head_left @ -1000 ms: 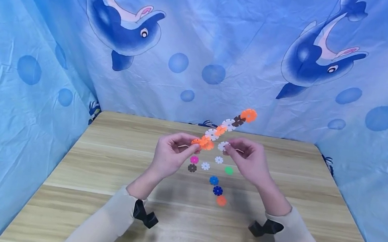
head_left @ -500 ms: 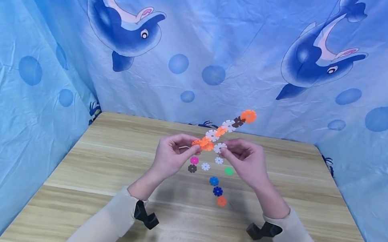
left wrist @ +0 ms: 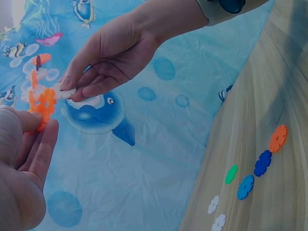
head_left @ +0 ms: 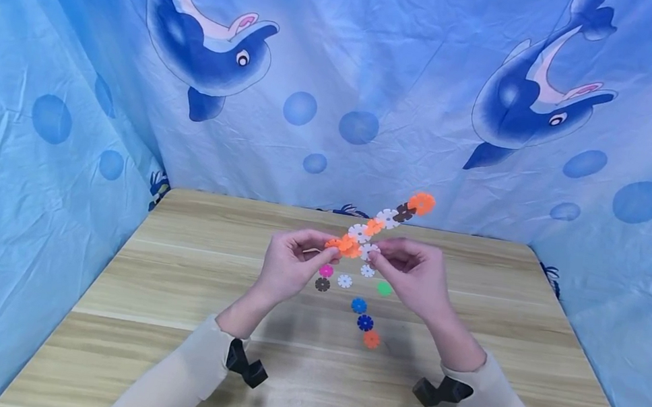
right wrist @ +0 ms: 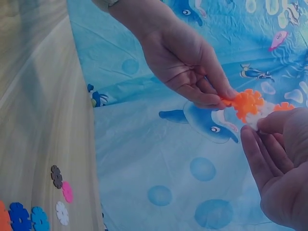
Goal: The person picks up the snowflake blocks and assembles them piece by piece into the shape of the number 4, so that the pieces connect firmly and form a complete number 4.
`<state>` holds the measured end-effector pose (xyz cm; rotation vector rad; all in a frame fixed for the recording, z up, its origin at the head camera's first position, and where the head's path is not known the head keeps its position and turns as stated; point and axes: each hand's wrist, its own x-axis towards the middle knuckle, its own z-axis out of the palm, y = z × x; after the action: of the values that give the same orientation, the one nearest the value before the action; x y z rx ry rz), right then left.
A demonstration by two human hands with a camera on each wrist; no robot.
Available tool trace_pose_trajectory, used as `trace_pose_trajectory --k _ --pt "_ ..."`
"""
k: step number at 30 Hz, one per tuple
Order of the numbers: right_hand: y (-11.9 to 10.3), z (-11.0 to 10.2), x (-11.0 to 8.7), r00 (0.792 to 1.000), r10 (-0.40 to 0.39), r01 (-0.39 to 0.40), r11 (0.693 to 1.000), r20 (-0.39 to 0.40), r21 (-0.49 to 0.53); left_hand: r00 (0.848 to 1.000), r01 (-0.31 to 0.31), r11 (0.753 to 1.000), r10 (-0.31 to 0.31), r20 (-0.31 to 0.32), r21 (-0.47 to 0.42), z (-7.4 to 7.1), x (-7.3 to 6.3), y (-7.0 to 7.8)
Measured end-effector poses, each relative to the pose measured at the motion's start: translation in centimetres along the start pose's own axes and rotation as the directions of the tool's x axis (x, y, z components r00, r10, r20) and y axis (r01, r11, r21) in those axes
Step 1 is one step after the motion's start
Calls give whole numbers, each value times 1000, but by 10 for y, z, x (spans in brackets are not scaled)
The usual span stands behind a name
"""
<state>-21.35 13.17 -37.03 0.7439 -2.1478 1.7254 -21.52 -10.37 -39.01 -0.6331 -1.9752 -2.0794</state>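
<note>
My left hand (head_left: 293, 264) pinches the orange near end of a chain of snowflake discs (head_left: 359, 233) between thumb and fingers. Orange, white and brown discs make up the chain, which slants up to the right above the table. Between the thumb and fingers of my right hand (head_left: 415, 275) is a white snowflake disc (head_left: 369, 251), held against or close beside the chain's orange discs. In the right wrist view, the white disc (right wrist: 253, 121) meets the orange cluster (right wrist: 249, 103); whether its slot is engaged cannot be seen.
Below the hands, loose discs lie on the wooden table (head_left: 180, 294): pink (head_left: 326, 271), brown (head_left: 323, 284), green (head_left: 385, 289), light blue (head_left: 359, 305), dark blue (head_left: 365, 322), orange (head_left: 372, 339) and two white ones. A blue dolphin-print curtain (head_left: 343, 63) surrounds the table.
The right hand has brought the white disc left, up to the chain's orange end. The chain has shifted slightly right and down in the left hand's grip. Loose discs stay put.
</note>
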Motion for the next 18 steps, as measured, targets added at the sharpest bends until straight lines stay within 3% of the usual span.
trace_pose_trajectory --k 7,18 --pt "2 -5 -3 1000 -12 12 996 3 -85 1000 -6 999 6 25 31 6 -1 -3" --pt "3 -6 -3 999 -45 46 993 6 -111 1000 3 1000 -3 16 27 8 -2 -4"
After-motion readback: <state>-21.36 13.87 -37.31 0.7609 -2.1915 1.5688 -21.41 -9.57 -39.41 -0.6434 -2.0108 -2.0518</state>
